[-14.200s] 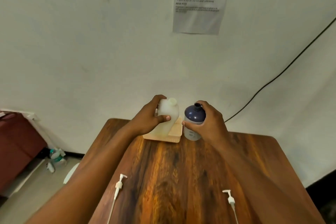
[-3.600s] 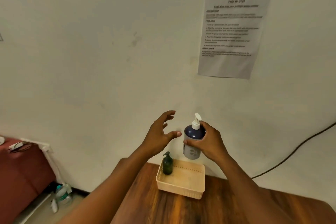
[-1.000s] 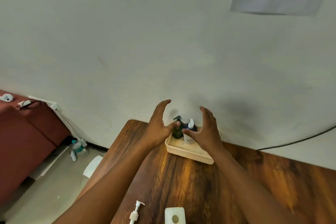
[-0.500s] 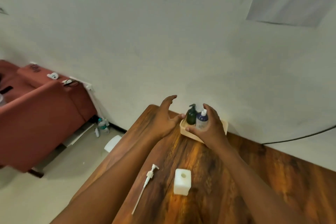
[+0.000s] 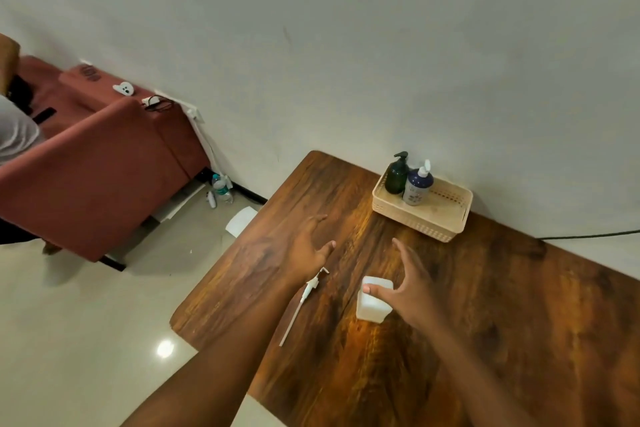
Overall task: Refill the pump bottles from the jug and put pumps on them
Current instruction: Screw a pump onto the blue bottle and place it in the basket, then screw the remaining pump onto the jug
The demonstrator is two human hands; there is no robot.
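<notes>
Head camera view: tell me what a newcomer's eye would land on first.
Two bare hands spread open over a wooden table: the left hand hovers empty, and the right hand reaches over a white jug near the middle. A loose white pump lies beside the jug. At the table's far edge, a cream basket holds a dark green bottle and a blue bottle, both with pumps on.

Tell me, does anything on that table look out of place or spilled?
No spill shows. One oddity: a spare white pump lies loose on the wooden table beside the left hand, while the dark green bottle and blue bottle in the basket already have pumps.
</notes>
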